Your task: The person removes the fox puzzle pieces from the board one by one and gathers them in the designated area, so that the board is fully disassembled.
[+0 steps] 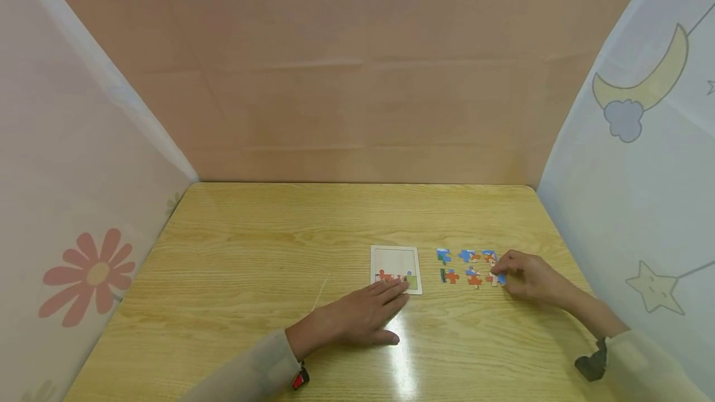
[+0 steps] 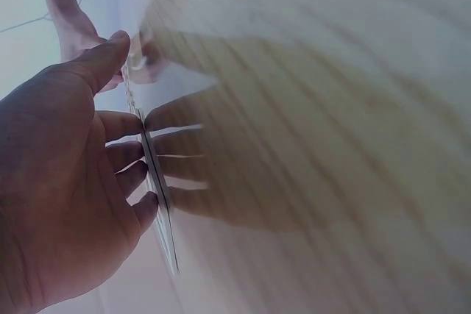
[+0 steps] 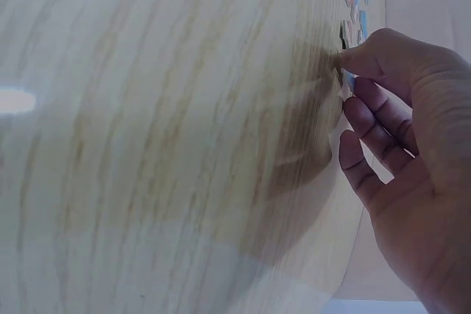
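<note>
The white puzzle tray [image 1: 393,261] lies on the table with several pieces along its lower edge. My left hand [image 1: 363,315], fingers nearly straight, rests on the tray's near edge and covers part of those pieces. In the left wrist view the fingertips of the left hand [image 2: 73,182] touch the tray's edge [image 2: 165,218]. To the right of the tray, loose jigsaw pieces [image 1: 450,276] lie in two rows. My right hand [image 1: 530,278] pinches the jigsaw piece [image 1: 494,278] at the right end of the near row; the right wrist view shows thumb and fingertips of the right hand [image 3: 419,123] around it.
A thin pale strip [image 1: 320,292] lies on the wooden table [image 1: 268,234] left of the tray. A brown panel [image 1: 357,79] stands behind the table, with printed white curtains [image 1: 625,203] at both sides.
</note>
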{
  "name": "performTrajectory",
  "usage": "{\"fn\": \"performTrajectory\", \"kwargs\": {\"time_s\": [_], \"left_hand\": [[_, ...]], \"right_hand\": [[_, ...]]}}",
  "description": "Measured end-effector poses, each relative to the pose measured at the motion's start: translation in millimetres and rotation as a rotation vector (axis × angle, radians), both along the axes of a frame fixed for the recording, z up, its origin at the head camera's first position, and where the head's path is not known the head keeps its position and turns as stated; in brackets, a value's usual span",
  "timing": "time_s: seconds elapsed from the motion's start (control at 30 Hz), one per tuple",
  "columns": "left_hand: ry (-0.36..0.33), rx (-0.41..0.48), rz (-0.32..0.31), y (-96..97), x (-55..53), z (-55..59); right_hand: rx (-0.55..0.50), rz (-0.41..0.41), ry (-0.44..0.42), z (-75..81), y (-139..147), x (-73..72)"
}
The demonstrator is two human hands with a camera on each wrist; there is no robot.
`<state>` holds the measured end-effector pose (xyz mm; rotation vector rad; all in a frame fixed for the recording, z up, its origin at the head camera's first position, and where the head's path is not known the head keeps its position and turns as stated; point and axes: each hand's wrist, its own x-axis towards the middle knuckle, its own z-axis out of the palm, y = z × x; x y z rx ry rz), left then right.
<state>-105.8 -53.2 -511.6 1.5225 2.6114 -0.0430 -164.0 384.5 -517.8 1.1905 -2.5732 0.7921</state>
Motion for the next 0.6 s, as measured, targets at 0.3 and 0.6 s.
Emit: {"fn": "performTrajectory", "kwargs": {"time_s": [0.3, 0.6], "left_hand": [[0.025, 0.012, -0.008, 0.1, -0.3, -2.6], [0.002, 0.039, -0.001, 0.2, 0.0, -4.3]], "right_hand": [[0.007, -0.011, -0.019, 2.6, -2, -0.9], [0.015, 0.001, -0.049, 17.0, -22, -6.1]]}}
